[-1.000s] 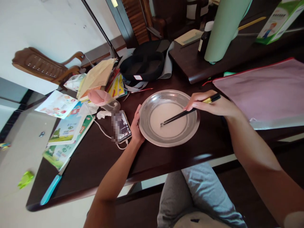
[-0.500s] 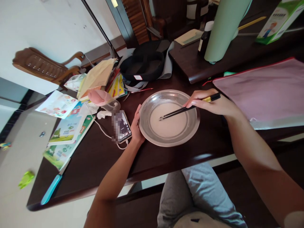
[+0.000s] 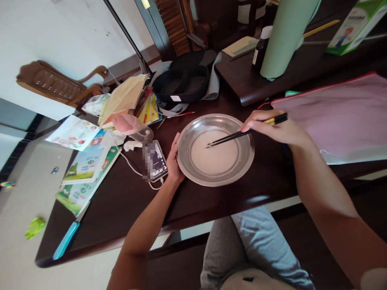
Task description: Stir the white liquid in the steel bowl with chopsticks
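A wide metal bowl [image 3: 185,161] stands on the dark table near its front edge. Inside it is a pale, milky liquid [image 3: 211,161] with a smooth surface. My left hand [image 3: 174,161] grips the bowl's left rim and side; some of its fingers are hidden under the bowl. Over the right rim, my right hand [image 3: 269,127] is closed around black chopsticks [image 3: 231,137] with gold bands. Their tips point down to the left, close together, at the liquid near the bowl's middle; whether they dip in I cannot tell.
Left of the bowl lie a phone [image 3: 157,163] on a charging cable, a crumpled tissue [image 3: 133,145] and several booklets [image 3: 80,169]. A blue-handled knife [image 3: 67,239] rests at the left table edge. Behind are a black case [image 3: 181,86] and a green cylinder [image 3: 284,44]; a pink zip pouch [image 3: 338,117] is on the right.
My right hand has shifted slightly to the right, and the chopstick tips have moved a little right and away from me. My left hand and the bowl have stayed in place.
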Motion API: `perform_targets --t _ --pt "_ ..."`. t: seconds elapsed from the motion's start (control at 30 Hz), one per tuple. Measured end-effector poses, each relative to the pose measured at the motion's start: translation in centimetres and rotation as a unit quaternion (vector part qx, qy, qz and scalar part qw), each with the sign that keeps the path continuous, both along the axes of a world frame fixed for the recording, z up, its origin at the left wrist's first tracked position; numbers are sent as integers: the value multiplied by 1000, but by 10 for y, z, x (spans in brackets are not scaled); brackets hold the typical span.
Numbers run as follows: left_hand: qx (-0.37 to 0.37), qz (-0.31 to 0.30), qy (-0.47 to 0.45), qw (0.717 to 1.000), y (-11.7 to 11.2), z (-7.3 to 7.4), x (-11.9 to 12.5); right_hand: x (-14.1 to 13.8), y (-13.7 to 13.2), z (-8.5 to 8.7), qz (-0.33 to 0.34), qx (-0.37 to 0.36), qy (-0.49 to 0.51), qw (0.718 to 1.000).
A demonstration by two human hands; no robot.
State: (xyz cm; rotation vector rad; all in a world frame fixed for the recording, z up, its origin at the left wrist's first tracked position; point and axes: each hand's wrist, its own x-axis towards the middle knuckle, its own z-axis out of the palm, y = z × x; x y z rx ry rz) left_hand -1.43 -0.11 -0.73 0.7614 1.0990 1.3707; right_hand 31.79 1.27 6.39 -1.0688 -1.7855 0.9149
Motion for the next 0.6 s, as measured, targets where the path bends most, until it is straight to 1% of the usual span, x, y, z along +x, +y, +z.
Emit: perform_targets --t 0.07,0.1,0.13,0.17,0.27,0.33,0.37,0.5,0.53,0.57,0.6 --pt "0 4 -2 1000 0 0 0 8 0 3 -48 9 16 999" --pt "-1 6 -3 1000 0 0 1 10 0 4 -54 9 26 998" --pt "-3 10 -5 1000 0 1 1 12 0 4 -45 8 33 998" --pt "-5 13 -6 1000 0 1 1 11 -1 4 -23 1 36 999" --pt "-13 12 -5 1000 0 1 1 1 -1 1 66 -29 26 997" --pt "-9 5 1 1000 1 1 1 -5 0 -2 77 -27 11 997" --pt "-6 3 3 1000 1 0 1 -5 0 -3 61 -19 5 998" --pt "0 3 3 1000 1 -1 1 6 0 1 -51 8 15 999" --pt "0 4 3 1000 1 -1 1 9 0 2 -62 9 25 998" --pt "-1 5 4 1000 1 -2 1 10 -1 2 -56 6 33 998" --pt "-2 7 4 1000 1 -2 1 10 -1 2 -33 -2 37 999"
